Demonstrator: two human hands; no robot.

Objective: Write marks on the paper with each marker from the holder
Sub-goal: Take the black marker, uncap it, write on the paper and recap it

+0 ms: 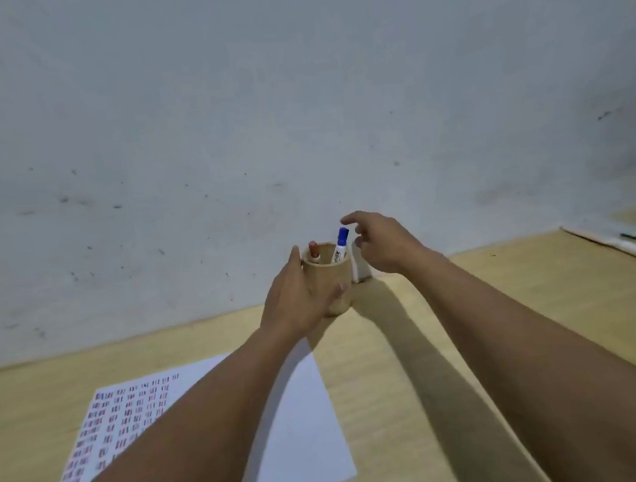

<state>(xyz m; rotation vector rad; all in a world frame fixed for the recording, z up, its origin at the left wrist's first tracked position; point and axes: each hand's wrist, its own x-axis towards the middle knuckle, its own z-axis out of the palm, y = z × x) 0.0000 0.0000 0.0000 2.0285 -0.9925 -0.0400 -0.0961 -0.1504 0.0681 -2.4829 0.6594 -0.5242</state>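
Note:
A round wooden holder stands on the table close to the wall. Inside it a blue-capped marker leans to the right and a red-capped marker stands at the left. My left hand wraps around the holder's left side. Just right of the blue marker's cap hovers my right hand, fingers spread, holding nothing. A white paper lies nearer to me, its left part covered with rows of small red and blue marks; my left forearm crosses over it.
The wooden table meets a scuffed grey wall right behind the holder. A small white block stands beside the holder against the wall. Long pale sticks lie at the far right edge.

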